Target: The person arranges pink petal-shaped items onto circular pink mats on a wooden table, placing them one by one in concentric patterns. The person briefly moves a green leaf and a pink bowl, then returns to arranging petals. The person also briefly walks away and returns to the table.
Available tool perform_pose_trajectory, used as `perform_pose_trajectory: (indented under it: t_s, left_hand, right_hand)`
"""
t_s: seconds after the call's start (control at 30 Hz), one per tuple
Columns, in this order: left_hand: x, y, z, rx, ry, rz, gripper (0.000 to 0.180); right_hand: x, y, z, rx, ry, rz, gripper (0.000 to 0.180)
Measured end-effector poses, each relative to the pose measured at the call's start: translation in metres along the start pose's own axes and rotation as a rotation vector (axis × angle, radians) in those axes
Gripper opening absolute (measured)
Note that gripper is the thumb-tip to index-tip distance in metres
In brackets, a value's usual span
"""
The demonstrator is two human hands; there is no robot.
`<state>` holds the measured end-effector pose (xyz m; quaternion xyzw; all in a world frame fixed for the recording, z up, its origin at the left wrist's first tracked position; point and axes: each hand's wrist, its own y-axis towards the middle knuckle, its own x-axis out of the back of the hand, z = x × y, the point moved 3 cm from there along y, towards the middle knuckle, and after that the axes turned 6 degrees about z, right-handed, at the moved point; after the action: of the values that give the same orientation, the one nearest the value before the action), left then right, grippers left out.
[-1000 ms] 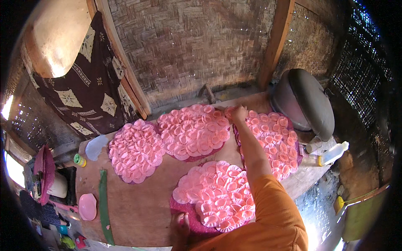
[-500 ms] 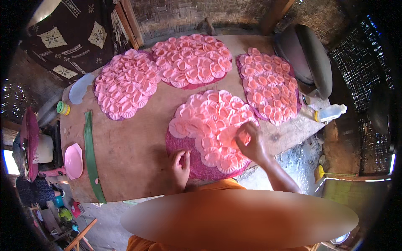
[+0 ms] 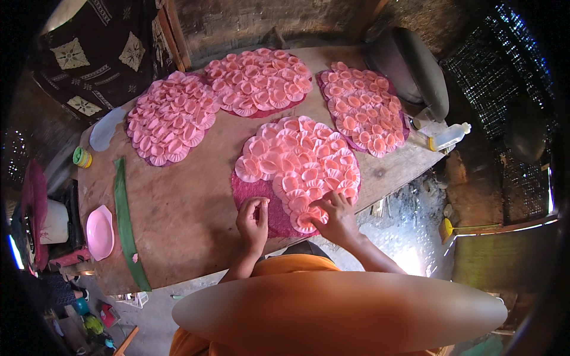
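Observation:
Pink fluted, cup-shaped pieces [image 3: 291, 163] overlap across a round magenta mat [image 3: 252, 190] in front of me. Over its bare left part, my left hand [image 3: 253, 222] is curled with thumb and fingertips pressed together; whatever they hold, if anything, is too small to make out. At the near right edge of the mat, my right hand [image 3: 338, 219] reaches down onto the pieces. Its thumb and forefinger are apart, their tips touching or just above a cup-shaped piece [image 3: 304, 221] near the front rim.
Similar covered mats lie at the far left [image 3: 172, 118], far middle [image 3: 258, 80] and far right [image 3: 365, 110] of the wooden table [image 3: 184, 202]. A long green leaf [image 3: 127, 225], pink dish [image 3: 100, 232] and yellow-green tub [image 3: 82, 157] line the left side. A plastic bottle [image 3: 449, 137] stands right.
My right hand has moved nearer to me and slightly left, from the middle right of the pieces to the front edge. My left hand stays curled over the mat. The view has shifted slightly.

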<state>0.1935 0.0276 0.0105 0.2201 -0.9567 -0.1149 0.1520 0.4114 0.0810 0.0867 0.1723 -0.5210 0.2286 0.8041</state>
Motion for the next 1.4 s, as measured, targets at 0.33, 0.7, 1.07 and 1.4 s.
perform_pose_trajectory:
  t_s: [0.33,0.7,1.07,1.4]
  left_hand:
    - [-0.010,-0.021,-0.036,-0.080,0.336,0.317,0.019]
    - [-0.044,-0.037,-0.046,0.115,0.552,0.217,0.022]
    - [-0.040,-0.046,-0.031,0.141,0.442,0.080,0.028]
    - [0.003,-0.032,-0.003,0.256,0.433,-0.357,0.022]
  right_hand:
    - [0.082,0.077,-0.104,-0.138,0.140,-0.342,0.018]
    - [0.071,0.130,-0.133,0.069,0.236,-0.208,0.010]
    - [0.076,0.201,-0.210,0.159,0.259,-0.189,0.013]
    - [0.073,0.404,-0.366,-0.262,0.033,-0.370,0.037]
